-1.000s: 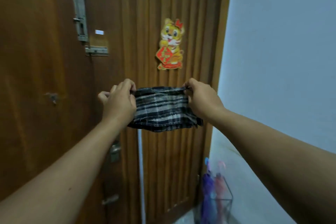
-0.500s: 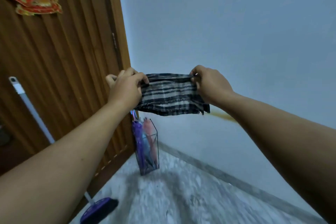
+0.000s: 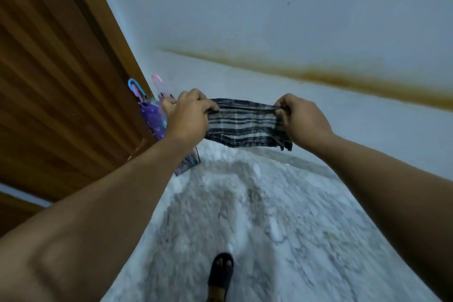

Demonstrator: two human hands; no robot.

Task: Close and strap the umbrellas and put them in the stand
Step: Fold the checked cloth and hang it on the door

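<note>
Wooden door (image 3: pixel 49 68) sits far left now; your view has dropped from it to the floor, bringing the stand (image 3: pixel 157 120) with two umbrellas beside your left hand (image 3: pixel 188 115). Both it and your right hand (image 3: pixel 301 120) pinch the plaid cover (image 3: pixel 242 127) taut. No legible writing.

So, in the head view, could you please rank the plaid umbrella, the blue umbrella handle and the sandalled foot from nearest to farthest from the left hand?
1. Plaid umbrella: gripped by the left hand at its left end.
2. Blue umbrella handle: up-left, in the stand by the door.
3. Sandalled foot: far below, on the floor.
</note>
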